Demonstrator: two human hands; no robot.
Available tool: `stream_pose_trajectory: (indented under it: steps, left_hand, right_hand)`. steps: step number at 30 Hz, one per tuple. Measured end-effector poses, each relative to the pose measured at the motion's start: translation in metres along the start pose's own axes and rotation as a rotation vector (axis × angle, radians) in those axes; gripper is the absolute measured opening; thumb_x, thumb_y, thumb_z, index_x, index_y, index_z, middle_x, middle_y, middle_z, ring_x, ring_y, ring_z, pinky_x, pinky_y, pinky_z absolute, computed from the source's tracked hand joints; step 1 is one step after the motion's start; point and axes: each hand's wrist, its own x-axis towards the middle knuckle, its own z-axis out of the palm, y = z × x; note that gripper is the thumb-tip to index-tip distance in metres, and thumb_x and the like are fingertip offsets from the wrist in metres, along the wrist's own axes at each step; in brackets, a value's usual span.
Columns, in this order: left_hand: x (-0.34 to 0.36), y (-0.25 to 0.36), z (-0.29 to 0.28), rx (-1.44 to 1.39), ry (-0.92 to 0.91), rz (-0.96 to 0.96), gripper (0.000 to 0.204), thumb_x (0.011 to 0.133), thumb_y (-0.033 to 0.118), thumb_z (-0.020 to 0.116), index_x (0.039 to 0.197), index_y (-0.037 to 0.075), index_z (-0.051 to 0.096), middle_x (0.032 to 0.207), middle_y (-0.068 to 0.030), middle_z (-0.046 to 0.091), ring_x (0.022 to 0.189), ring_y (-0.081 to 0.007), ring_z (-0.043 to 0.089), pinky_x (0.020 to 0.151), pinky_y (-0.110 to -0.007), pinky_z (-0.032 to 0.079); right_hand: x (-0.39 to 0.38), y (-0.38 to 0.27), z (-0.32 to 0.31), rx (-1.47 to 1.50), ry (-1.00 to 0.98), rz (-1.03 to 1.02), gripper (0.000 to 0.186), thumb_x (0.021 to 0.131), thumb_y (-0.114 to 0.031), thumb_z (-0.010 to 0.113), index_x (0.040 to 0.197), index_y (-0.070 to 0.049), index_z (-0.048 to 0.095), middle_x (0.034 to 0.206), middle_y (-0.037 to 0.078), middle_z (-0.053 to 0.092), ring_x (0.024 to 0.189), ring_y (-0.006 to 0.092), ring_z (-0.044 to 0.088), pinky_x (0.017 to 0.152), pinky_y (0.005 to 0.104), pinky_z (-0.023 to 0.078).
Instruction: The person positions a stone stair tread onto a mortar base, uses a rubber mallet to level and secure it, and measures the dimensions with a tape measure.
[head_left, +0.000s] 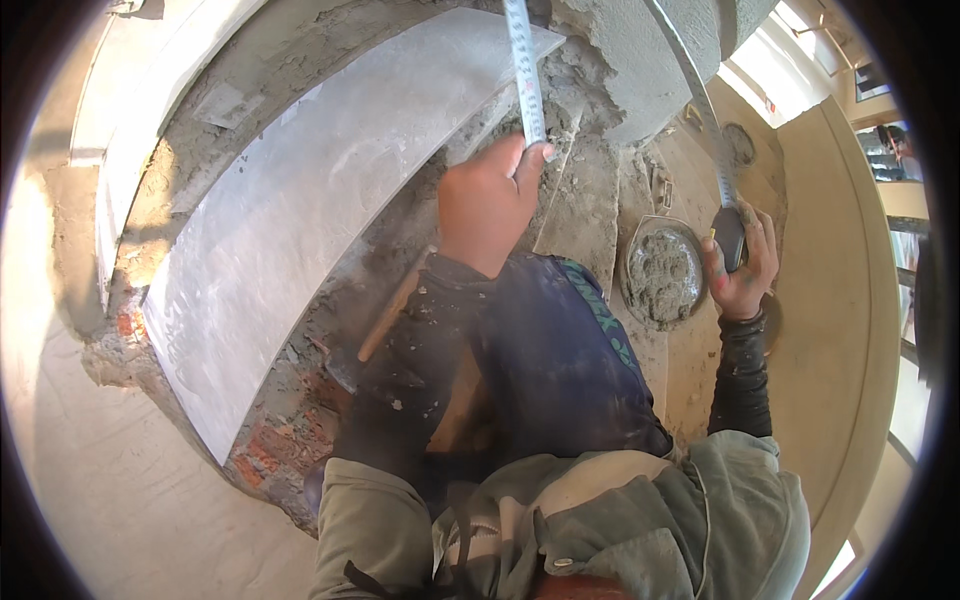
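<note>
My left hand pinches the pale blade of a tape measure between thumb and fingers, beside the near edge of a large grey stone slab. From there the blade runs up past the top of the view. It comes back down at the right to the dark tape case, which my right hand grips. The slab lies on rough mortar and broken red brick. Below my left hand, a wooden handle is partly hidden by my sleeve.
A round pan of wet mortar stands left of my right hand. Grey plastered masonry rises at the top. A pale curved wall borders the right side. My bent knee is between my arms.
</note>
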Motion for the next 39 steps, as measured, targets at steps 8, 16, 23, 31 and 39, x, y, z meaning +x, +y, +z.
stream_pose_trajectory:
  steps: [8, 16, 23, 31, 39]
  left_hand:
    - [0.001, -0.058, 0.042, 0.195, -0.064, -0.195, 0.024, 0.093, 0.027, 0.074, 0.097, 0.004, 0.075, 0.073, -0.0192, 0.07, 0.061, -0.0362, 0.068, 0.056, -0.042, 0.052]
    - [-0.002, -0.079, 0.061, 0.302, -0.224, -0.316, 0.025, 0.094, 0.03, 0.07, 0.1, 0.007, 0.076, 0.087, -0.0199, 0.074, 0.083, -0.0399, 0.072, 0.071, -0.049, 0.055]
    - [0.0, -0.076, 0.064, 0.317, -0.232, -0.308, 0.026, 0.092, 0.027, 0.072, 0.103, 0.004, 0.077, 0.09, -0.022, 0.074, 0.086, -0.0417, 0.071, 0.074, -0.05, 0.055]
    - [0.001, -0.077, 0.064, 0.338, -0.24, -0.352, 0.028, 0.091, 0.029, 0.073, 0.104, 0.004, 0.077, 0.091, -0.0225, 0.074, 0.086, -0.0425, 0.071, 0.075, -0.05, 0.056]
    - [-0.001, -0.079, 0.063, 0.346, -0.224, -0.337, 0.028, 0.091, 0.029, 0.074, 0.104, 0.005, 0.077, 0.091, -0.0222, 0.074, 0.086, -0.0426, 0.071, 0.074, -0.05, 0.056]
  right_hand:
    - [-0.041, -0.009, 0.007, 0.133, -0.147, 0.121, 0.054, 0.08, -0.02, 0.081, 0.125, 0.002, 0.064, 0.109, 0.019, 0.063, 0.094, 0.0334, 0.065, 0.083, 0.0386, 0.053]
    - [-0.041, -0.007, 0.017, 0.122, -0.137, 0.116, 0.055, 0.079, -0.02, 0.081, 0.127, 0.002, 0.064, 0.11, 0.018, 0.063, 0.096, 0.0335, 0.065, 0.086, 0.0382, 0.053]
    - [-0.044, -0.002, 0.02, 0.139, -0.171, 0.163, 0.056, 0.078, -0.02, 0.082, 0.127, 0.002, 0.064, 0.112, 0.019, 0.063, 0.098, 0.034, 0.066, 0.087, 0.0387, 0.054]
    - [-0.047, 0.0, 0.028, 0.145, -0.165, 0.171, 0.056, 0.078, -0.021, 0.082, 0.126, 0.002, 0.065, 0.112, 0.019, 0.064, 0.098, 0.0342, 0.067, 0.086, 0.0391, 0.055]
    - [-0.044, -0.002, 0.027, 0.167, -0.196, 0.207, 0.056, 0.079, -0.023, 0.082, 0.126, 0.002, 0.064, 0.111, 0.019, 0.064, 0.097, 0.0345, 0.066, 0.085, 0.0395, 0.054]
